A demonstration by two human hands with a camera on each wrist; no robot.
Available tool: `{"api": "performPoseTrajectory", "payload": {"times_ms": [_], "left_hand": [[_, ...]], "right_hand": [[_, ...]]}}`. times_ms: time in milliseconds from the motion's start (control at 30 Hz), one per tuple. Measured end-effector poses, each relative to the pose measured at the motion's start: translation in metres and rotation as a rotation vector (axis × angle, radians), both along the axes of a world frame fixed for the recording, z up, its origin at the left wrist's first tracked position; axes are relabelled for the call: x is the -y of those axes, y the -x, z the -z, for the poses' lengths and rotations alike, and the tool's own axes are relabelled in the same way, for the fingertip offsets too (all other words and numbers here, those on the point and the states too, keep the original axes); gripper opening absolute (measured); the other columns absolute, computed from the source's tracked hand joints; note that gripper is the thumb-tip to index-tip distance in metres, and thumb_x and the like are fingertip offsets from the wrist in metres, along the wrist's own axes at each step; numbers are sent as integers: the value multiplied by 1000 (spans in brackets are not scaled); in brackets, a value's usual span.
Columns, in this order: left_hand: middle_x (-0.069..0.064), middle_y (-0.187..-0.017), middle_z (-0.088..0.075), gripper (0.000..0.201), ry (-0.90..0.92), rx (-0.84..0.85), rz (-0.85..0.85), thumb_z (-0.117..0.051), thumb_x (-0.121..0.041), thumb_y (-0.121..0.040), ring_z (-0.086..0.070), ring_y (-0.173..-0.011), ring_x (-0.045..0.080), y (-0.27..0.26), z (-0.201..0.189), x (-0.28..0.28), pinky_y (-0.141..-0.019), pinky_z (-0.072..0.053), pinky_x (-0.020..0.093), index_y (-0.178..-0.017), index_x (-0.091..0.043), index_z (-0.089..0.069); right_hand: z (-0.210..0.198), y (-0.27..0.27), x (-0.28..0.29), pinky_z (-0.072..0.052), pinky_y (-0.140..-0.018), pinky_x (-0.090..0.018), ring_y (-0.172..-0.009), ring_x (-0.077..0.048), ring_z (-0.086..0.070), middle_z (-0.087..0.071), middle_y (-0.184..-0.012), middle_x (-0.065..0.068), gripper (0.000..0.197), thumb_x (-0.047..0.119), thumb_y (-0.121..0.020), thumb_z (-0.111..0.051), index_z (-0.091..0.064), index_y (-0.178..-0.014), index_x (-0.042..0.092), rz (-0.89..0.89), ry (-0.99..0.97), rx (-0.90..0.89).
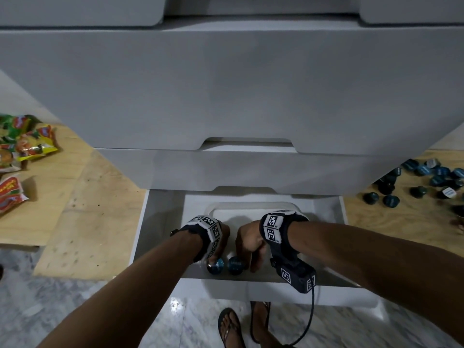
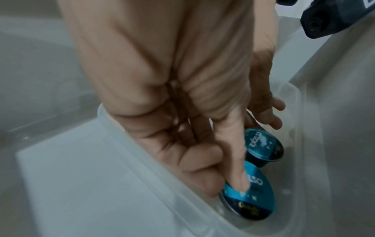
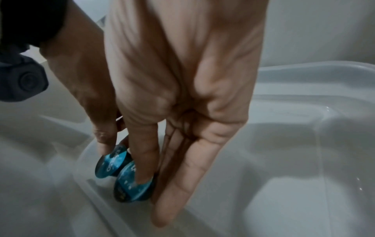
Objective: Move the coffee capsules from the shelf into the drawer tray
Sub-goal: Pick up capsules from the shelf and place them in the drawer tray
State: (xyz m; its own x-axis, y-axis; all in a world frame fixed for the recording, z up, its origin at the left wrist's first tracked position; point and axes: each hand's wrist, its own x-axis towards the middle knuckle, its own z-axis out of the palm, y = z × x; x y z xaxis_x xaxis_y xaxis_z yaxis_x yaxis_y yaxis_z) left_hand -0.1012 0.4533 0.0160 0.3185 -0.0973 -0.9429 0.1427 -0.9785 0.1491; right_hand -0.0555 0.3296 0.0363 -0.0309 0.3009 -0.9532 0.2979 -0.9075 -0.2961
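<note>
Two blue foil-topped coffee capsules lie side by side at the near end of the clear plastic tray [image 1: 251, 204] in the open white drawer [image 1: 160, 222]. My left hand [image 1: 214, 259] [image 2: 229, 182] pinches the left capsule [image 1: 216, 266] [image 2: 249, 190], thumb on its foil and fingers curled beside it. My right hand [image 1: 247, 259] [image 3: 154, 192] holds the right capsule [image 1: 235, 265] [image 3: 129, 187], thumb tip on the foil and straight fingers behind it reaching the tray floor. Several more blue capsules [image 1: 426, 182] lie scattered on the wooden shelf to the right.
Closed white drawer fronts [image 1: 226, 84] rise above the open drawer. Bright snack packets [image 1: 22, 146] lie on the wooden board at the left. My sandalled feet [image 1: 241, 325] stand on the marble floor just below the drawer front.
</note>
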Motion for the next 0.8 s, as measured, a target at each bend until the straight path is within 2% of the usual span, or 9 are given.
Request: {"api": "performPoseTrajectory", "payload": {"times_ms": [67,133,233,300,367,500,600,700,800], "left_hand": [[14,-83,-77,33,-4,-10,9,-86,-19,-47,-74,-80,31,0,3,0,-81,-60,43,-78,-11,-78],[18,-87,-76,33,-10,-37,20,-88,-15,-50,-73,-83,33,-1,8,1,-84,-59,49,-80,-6,-78],[15,-85,-76,37,-61,-22,29,-88,-20,-53,-74,-82,30,-2,-3,3,-80,-60,39,-87,-9,-78],[10,-76,-75,38,-95,-4,20,-87,-23,-57,-74,-78,25,-1,-7,6,-76,-59,33,-92,-11,-77],[5,-70,-72,39,-119,-2,26,-85,-23,-62,-71,-76,23,-1,-11,10,-81,-59,35,-97,-9,-75],[4,-99,-76,51,-135,102,88,-84,-33,-63,-72,-88,23,-3,-27,18,-87,-57,37,-107,-12,-72],[1,-106,-71,47,-132,252,111,-83,-34,-65,-66,-95,18,-4,-61,35,-86,-55,32,-105,-15,-70],[4,-111,-65,44,-65,353,125,-77,-29,-74,-61,-105,23,-4,-100,72,-80,-48,26,-112,-10,-66],[5,-123,-62,41,10,517,160,-67,-35,-83,-54,-117,23,1,-137,115,-93,-43,30,-118,-16,-64]], "right_hand": [[-1,1,2,-50,-99,-51,-75,-28,-70,-70,-107,-25,35,0,-84,-67,-64,-119,-7,19,4,-37],[-2,3,3,-49,-100,-52,-91,-36,-69,-65,-118,-30,38,-2,-85,-66,-61,-122,-7,17,5,-57],[-3,3,4,-50,-98,-54,-111,-41,-64,-63,-122,-31,40,-2,-85,-65,-58,-124,-9,39,3,-61],[-5,3,6,-53,-93,-52,-106,-39,-68,-65,-119,-30,40,0,-85,-65,-58,-124,-8,36,-2,-48],[-11,5,9,-57,-86,-48,-94,-35,-73,-68,-115,-26,40,2,-87,-64,-57,-125,-7,26,-6,-21],[-33,7,26,-54,-92,-52,-96,-35,-68,-69,-101,-20,37,0,-89,-61,-57,-125,-6,93,-60,44],[-60,5,47,-58,-74,-38,-93,-29,-65,-66,-85,-12,37,6,-89,-64,-58,-125,-3,126,-105,114],[-92,2,84,-57,-74,-32,-92,-24,-65,-66,-101,-13,38,9,-91,-62,-56,-128,1,175,-170,218],[-126,-1,137,-57,-73,-29,-92,-20,-65,-64,-114,-12,35,11,-92,-59,-56,-127,5,259,-256,293]]}}
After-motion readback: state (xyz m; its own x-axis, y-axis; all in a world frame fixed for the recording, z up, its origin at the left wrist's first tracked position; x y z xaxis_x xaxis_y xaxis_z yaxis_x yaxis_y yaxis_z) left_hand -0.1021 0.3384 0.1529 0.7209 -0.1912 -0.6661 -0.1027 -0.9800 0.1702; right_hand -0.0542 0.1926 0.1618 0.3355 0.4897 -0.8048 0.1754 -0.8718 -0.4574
